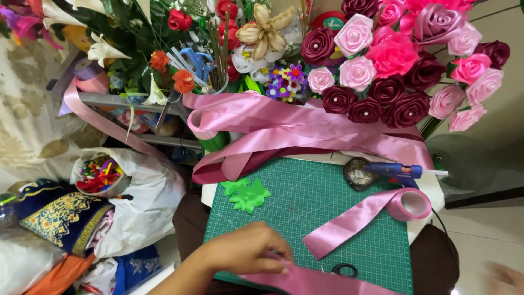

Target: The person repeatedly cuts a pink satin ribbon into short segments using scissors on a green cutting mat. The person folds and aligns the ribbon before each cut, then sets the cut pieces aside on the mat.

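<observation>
My left hand (245,252) rests at the near edge of the green cutting mat (327,218), its fingers pinched on a pink satin ribbon strip (316,281) that runs along the bottom of the view. My right hand (505,276) is only a blur at the bottom right corner, off the mat, and its grip cannot be made out. A pink ribbon roll (410,204) lies on the mat's right side with its loose tail (344,226) trailing toward my left hand. Black scissor handles (344,269) peek out beside the strip.
A blue glue gun (398,170) and a dark glass dish (357,173) sit at the mat's far edge, green cut leaves (248,194) at its left. Heaped pink and maroon ribbon (295,131) lies behind, under a satin rose bouquet (393,65). A white bag (139,202) stands to the left.
</observation>
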